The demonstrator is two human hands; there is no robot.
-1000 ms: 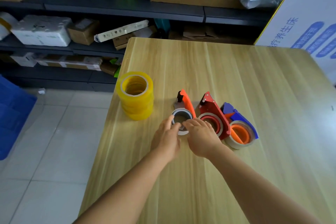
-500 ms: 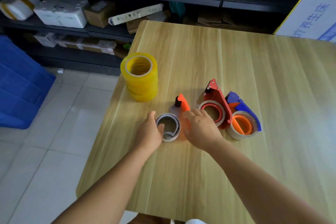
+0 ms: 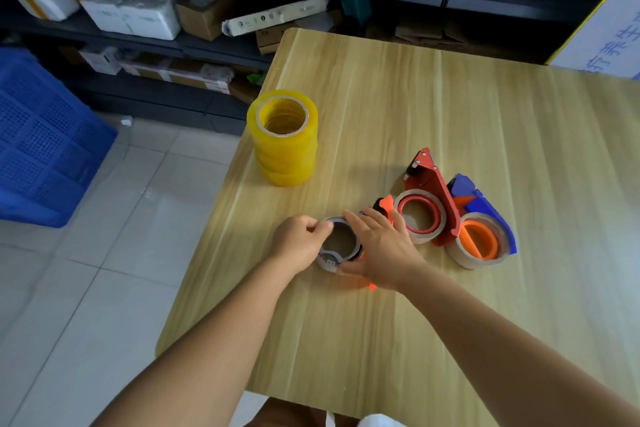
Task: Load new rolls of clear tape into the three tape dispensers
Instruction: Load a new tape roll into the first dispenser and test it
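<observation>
Since the earlier frame the left hand (image 3: 300, 243) has closed its fingers on the spent grey roll's (image 3: 337, 242) rim, while the right hand (image 3: 379, 250), fingers spread, presses on the orange dispenser (image 3: 383, 207), hiding most of it. Its nose points toward the table's (image 3: 415, 97) far edge, the long axis running near to far, close to the left edge. The yellow tape stack (image 3: 283, 138) stands beyond, by that same edge.

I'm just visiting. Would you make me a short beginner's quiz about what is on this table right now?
1. True or false: the stack of yellow tape rolls stands left of the three dispensers.
2. Which dispenser are both hands on? A) red dispenser B) blue dispenser C) orange dispenser
3. Fill in: the left hand pinches the rim of an empty cardboard ____.

Key: 1 true; 2 C, with the right hand pressing it down; 3 core.
</observation>
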